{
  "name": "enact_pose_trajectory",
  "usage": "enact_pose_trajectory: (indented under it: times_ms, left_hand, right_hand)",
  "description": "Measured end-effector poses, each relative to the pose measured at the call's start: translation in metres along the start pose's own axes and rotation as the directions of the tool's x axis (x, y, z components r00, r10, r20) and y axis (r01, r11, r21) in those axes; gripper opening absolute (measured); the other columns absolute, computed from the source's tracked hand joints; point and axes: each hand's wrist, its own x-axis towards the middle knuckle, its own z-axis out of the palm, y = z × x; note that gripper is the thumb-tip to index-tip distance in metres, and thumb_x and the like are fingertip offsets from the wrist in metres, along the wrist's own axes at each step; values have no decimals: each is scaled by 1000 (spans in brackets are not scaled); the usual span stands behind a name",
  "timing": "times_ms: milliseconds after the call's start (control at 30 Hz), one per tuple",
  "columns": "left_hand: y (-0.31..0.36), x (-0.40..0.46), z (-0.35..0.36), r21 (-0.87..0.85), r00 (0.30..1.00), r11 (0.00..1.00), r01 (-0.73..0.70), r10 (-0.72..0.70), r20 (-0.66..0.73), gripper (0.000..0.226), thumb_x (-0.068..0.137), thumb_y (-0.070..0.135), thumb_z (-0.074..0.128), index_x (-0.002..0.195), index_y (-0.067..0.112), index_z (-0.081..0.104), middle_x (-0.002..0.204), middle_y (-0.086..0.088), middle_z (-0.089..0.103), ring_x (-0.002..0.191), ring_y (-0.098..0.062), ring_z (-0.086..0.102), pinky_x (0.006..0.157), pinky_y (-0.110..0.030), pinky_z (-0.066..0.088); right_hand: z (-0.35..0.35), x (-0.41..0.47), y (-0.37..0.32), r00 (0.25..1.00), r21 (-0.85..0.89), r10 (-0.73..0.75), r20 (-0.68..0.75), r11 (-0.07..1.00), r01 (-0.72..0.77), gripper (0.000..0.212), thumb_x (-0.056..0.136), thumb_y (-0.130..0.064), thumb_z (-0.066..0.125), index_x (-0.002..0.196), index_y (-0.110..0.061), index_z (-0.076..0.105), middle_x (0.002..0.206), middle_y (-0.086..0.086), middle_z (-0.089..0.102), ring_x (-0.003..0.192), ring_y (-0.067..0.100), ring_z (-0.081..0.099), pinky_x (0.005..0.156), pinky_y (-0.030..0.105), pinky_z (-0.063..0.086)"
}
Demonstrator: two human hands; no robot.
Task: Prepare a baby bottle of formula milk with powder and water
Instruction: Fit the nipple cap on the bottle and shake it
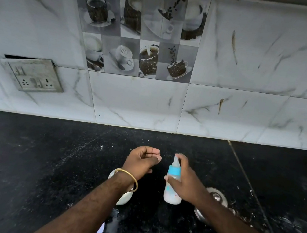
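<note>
Bottle (173, 181) observed upright in the right hand (186, 181), held above the black tabletop (42, 159). We note the fingers curled round its body, thumb across the front, with the clear teat and blue collar showing above the grip. Its contents look white and cloudy. We record the left hand (142, 161) just beside the bottle and apart from it, holding nothing, fingers loosely curled with the palm turned up. A gold bangle (126, 178) sits on the left wrist. Under that wrist we see a white container (123, 196), partly hidden by the arm. Behind the right forearm stands a steel vessel with a knobbed lid (216, 197). White specks lie scattered on the tabletop. On the tiled wall at left we note a switch plate (33, 75), tilted loose.
</note>
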Motion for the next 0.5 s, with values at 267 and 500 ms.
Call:
enact_pose_trajectory:
  times_ms: [267,500]
  left_hand:
    - [-2,-3,2,104,995,994,-27,16,103,41,85,-10,59,115,17,63,124,-3,67,99,-13,64,72,-27,56]
    - [-33,-12,19,472,962,879,-61,-74,262,122,47,31,89,146,33,17,135,9,26,123,-11,47,100,-31,50]
  right_hand:
    - [-2,7,-7,859,185,-61,-509,967,178,82,93,-24,67,154,-22,12,146,14,47,121,23,57,104,38,49]
    - [21,-2,-6,968,135,-5,-249,990,40,77,92,-33,69,151,-27,19,138,9,53,117,20,58,98,39,51]
